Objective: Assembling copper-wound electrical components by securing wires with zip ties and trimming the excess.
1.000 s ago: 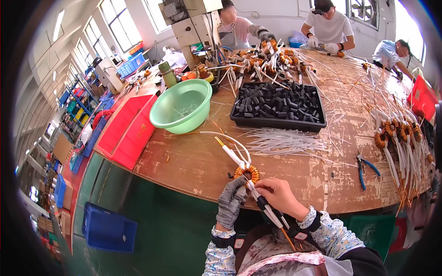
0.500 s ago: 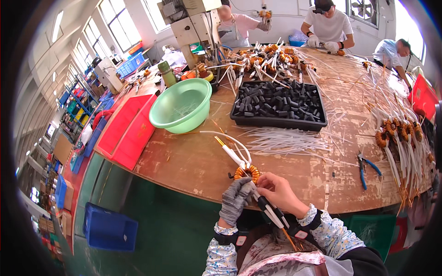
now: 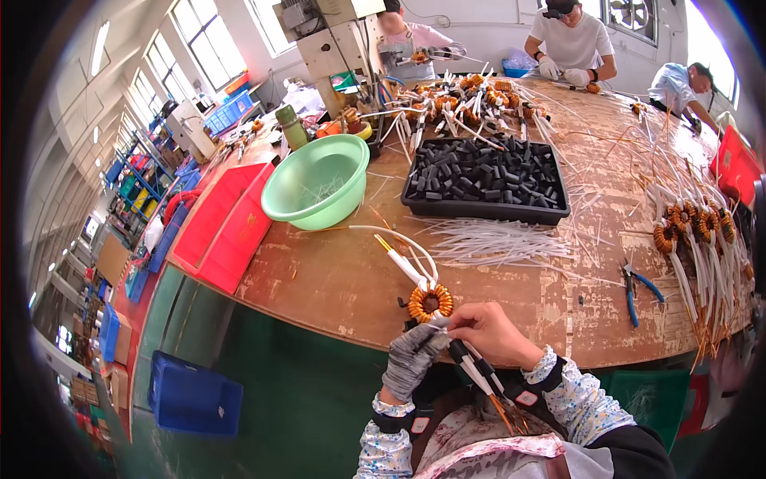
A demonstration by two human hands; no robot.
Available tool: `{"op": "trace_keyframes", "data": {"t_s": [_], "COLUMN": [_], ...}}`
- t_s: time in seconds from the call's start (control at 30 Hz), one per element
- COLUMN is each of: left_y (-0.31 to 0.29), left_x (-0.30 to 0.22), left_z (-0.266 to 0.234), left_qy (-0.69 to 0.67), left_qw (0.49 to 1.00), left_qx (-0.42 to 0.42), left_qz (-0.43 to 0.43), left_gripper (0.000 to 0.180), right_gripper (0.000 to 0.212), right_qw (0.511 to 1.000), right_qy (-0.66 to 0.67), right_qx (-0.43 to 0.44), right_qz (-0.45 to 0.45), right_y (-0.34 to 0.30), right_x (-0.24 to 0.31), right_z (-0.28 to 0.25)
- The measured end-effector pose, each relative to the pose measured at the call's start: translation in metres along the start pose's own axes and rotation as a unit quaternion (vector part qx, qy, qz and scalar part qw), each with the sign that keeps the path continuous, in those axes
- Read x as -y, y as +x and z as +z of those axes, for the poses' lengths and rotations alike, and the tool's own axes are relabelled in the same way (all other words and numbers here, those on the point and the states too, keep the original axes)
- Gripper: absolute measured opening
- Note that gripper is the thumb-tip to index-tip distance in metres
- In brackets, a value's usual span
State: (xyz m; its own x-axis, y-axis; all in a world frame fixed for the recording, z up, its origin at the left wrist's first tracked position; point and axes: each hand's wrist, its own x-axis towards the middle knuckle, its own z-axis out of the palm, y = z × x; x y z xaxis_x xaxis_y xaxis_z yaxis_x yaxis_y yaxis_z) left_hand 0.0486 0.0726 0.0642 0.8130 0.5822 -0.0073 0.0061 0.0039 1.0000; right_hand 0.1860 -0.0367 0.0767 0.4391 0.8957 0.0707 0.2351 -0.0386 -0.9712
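Observation:
At the table's front edge lies a copper-wound toroidal coil (image 3: pixel 416 306). White-sleeved leads (image 3: pixel 407 268) with bare copper ends run from it toward the far left. More of its leads (image 3: pixel 472 368), with black tubes over white sleeves, hang toward my lap. My left hand (image 3: pixel 413 356), in a grey glove, is closed around these leads just below the ring. My bare right hand (image 3: pixel 488 332) pinches at the white sleeving beside the left fingertips. The fingers hide exactly what lies between them.
Beyond the coil stand a black tray (image 3: pixel 487 211) of short black tubes and a green basin (image 3: pixel 319 214). Loose white sleeves (image 3: pixel 503 244) lie before the tray. Blue-handled cutters (image 3: pixel 631 299) and bundled coils (image 3: pixel 685 219) lie to the right. Co-workers sit across the table.
The coil has tipped so its ring and centre hole face up more plainly. My hands have shifted slightly, right fingertips now pinched close by the left ones below the ring.

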Motion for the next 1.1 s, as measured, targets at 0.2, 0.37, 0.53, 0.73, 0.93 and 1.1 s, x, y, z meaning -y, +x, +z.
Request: {"op": "trace_keyframes", "data": {"t_s": [0.2,0.37,0.53,0.73,0.93,1.1], "left_y": [0.012,0.006,0.010,0.005,0.003,0.001], "left_x": [0.013,0.007,0.018,0.015,0.015,0.022], "left_z": [-0.002,0.000,0.002,-0.003,0.005,0.000], "left_qy": [-0.046,-0.126,-0.244,-0.199,-0.200,-0.316], "left_qw": [0.993,0.990,0.964,0.978,0.979,0.944], "left_qx": [0.030,0.035,0.076,0.061,0.029,0.063], "left_qz": [0.105,0.048,0.076,0.026,-0.008,0.073], "left_gripper": [0.011,0.014,0.023,0.022,0.026,0.015], "right_gripper": [0.014,0.013,0.014,0.013,0.011,0.010], "right_qw": [0.998,0.999,0.995,0.995,0.986,0.984], "right_qy": [0.056,-0.031,-0.056,-0.012,-0.077,-0.130], "right_qx": [0.000,-0.016,-0.070,-0.068,-0.091,-0.094], "right_qz": [0.016,-0.041,-0.043,-0.069,-0.121,-0.079], "right_y": [-0.002,-0.005,-0.007,-0.009,-0.009,-0.009], "right_x": [-0.006,0.003,-0.001,0.003,0.008,0.010], "right_z": [0.002,0.004,0.013,0.015,0.019,0.024]}}
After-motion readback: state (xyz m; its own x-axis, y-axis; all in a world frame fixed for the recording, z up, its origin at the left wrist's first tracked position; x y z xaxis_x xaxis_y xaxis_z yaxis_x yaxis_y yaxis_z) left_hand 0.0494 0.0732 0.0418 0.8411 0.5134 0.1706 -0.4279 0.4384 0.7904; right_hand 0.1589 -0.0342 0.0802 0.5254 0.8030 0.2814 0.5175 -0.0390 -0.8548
